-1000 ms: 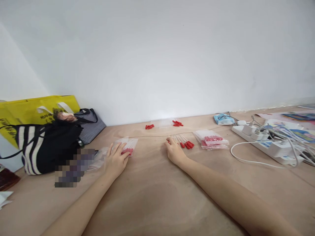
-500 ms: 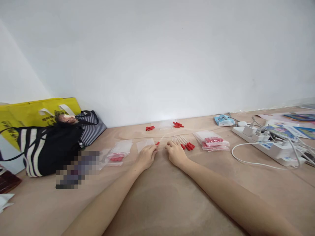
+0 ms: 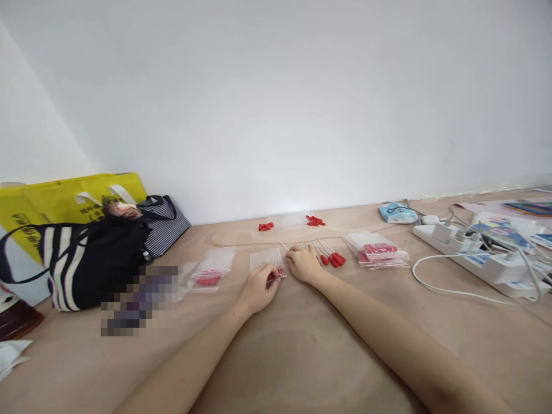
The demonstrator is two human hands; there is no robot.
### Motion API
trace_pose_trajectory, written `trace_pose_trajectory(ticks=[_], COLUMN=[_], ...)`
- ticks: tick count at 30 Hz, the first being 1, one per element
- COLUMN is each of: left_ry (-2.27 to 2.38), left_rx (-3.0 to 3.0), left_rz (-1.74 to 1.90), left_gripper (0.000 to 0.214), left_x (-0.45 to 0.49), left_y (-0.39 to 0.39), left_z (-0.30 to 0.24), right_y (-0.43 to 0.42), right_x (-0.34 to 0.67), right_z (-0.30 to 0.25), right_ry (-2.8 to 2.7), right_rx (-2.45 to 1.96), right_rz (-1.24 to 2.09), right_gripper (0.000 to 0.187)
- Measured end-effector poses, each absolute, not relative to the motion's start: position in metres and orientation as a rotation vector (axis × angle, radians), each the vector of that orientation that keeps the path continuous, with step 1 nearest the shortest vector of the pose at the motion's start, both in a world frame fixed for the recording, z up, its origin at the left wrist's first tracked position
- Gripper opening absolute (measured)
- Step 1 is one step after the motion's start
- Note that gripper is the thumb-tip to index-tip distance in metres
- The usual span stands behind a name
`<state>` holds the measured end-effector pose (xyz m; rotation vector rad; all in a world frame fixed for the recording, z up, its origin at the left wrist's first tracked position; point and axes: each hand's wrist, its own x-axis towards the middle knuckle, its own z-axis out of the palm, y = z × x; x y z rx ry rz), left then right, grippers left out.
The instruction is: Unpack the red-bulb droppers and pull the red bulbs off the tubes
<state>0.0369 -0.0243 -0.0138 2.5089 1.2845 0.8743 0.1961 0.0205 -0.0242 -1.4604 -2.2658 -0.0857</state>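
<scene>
My left hand [image 3: 260, 286] is closed at the near end of a clear plastic bag [image 3: 261, 260], its fingertips pinching the edge where red ends [image 3: 272, 275] show. White sticks lie inside that bag. My right hand [image 3: 304, 264] is closed beside it, with a thin white stick [image 3: 283, 245] poking out from its fingertips; the stick's other end is hidden. Just right of this hand, several red-tipped white sticks [image 3: 334, 260] lie fanned on the table, partly covered by the hand.
Filled bags with red ends [image 3: 379, 249] are stacked to the right, and others [image 3: 209, 280] lie left. Small red pieces [image 3: 266, 227] and red-ended sticks [image 3: 315, 221] sit near the wall. A power strip [image 3: 470, 259] with cables stands right; a black bag [image 3: 101, 261] leans left.
My left hand has come slightly nearer, and the red end it held upright is now down at the bag's near edge. A white stick now shows at my right fingertips.
</scene>
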Motion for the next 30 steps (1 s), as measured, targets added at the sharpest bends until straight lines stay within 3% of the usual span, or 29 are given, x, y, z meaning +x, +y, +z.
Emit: trace_pose_trajectory(ticks=[6,24,30], left_ry=[1.493,1.51,1.321], left_rx=[2.461,2.462,2.393], left_rz=[0.924,0.95,0.964], left_gripper=[0.005,0.002,0.016], left_x=[0.032,0.028,0.033], left_y=[-0.018,-0.027,-0.028], left_z=[-0.016,-0.01,-0.01], right_y=[0.022,-0.012,-0.033], right_x=[0.198,0.227,0.24], right_z=[-0.027,-0.024,-0.029], right_ry=[-2.277,-2.257,-2.246], right_rx=[-1.409,-1.287,-1.072], right_rz=[-0.134,-0.294,-0.152], right_gripper=[0.026,0.024,0.02])
